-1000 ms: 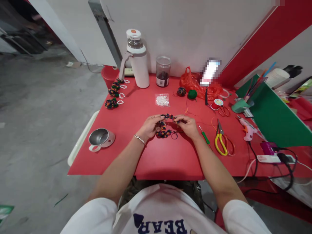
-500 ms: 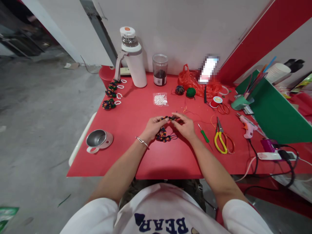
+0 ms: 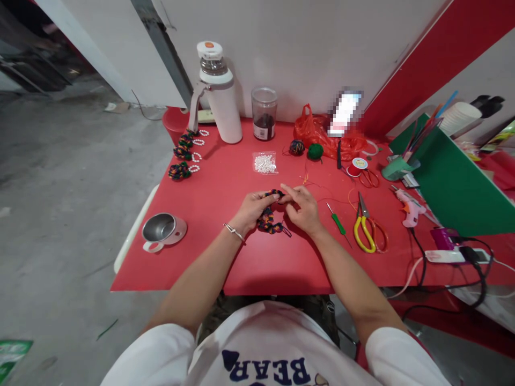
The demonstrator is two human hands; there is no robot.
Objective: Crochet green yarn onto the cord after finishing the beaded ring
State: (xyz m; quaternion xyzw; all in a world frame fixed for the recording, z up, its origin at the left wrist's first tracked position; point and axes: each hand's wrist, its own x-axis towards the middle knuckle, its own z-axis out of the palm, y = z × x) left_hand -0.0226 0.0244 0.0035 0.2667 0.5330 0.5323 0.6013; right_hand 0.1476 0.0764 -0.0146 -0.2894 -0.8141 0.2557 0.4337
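Note:
A dark multicoloured crocheted yarn strip [image 3: 266,221] curves in a C shape above the red table, with a loop of yarn at its lower end. My left hand [image 3: 254,209] is closed on the strip's upper part, thumb pressed on top. At the strip's upper right end, my right hand [image 3: 302,208] has its fingers bent together around the yarn, the index finger stretched towards the left. The exact pinch of the right fingertips is partly hidden. Right of that hand lies a green-handled crochet hook [image 3: 337,221], apart from it.
Yellow-handled scissors [image 3: 364,230] and a pink glue gun [image 3: 410,209] lie to the right. A metal-lined mug [image 3: 171,230] stands left. Towards the wall are a white bottle [image 3: 225,107], a jar [image 3: 264,115], a bag of white beads [image 3: 264,163] and a green yarn ball [image 3: 315,151].
My right fingers have shifted and curled inward at the strip's upper end, the index finger now more raised. The lower yarn loop has swung slightly down. My left hand keeps its hold.

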